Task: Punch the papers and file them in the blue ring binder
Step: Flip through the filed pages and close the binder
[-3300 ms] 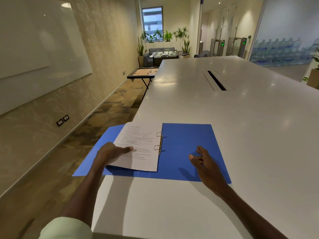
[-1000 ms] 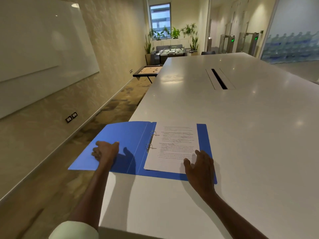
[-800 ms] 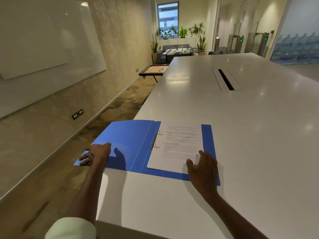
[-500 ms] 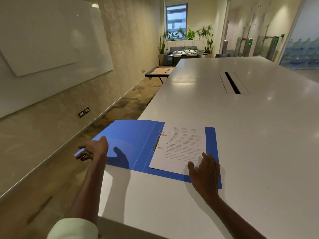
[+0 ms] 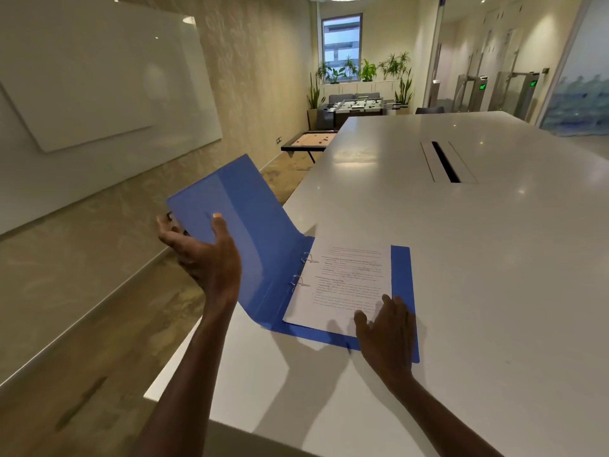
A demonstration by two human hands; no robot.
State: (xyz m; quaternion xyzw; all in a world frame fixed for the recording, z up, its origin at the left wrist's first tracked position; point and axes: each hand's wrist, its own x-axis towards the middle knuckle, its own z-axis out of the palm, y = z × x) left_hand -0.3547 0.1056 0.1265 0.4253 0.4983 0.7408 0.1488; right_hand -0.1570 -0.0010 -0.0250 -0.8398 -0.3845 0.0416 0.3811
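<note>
Left hand (image 5: 204,255) fingers hidden behind binder cover (image 5: 237,206)

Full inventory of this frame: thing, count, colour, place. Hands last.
ring binder: 1, blue, near left edge of the table, front cover lifted
papers: 1 stack, white, printed, on the binder's rings, lying on its right half
binder rings: 2, metal, at the spine
table: 1, white, long, fills the right side
cable slot: 1, dark, mid-table
whiteboard: 1, white, left wall
foosball table: 1, far end of room
carrom-style board: 1, tan, on a stand by the table's far left
potted plants: several, green, under the window
window: 1, far wall
turnstiles: green lights, far right
left hand: holds the lifted cover
right hand: flat on the papers' near right corner
</note>
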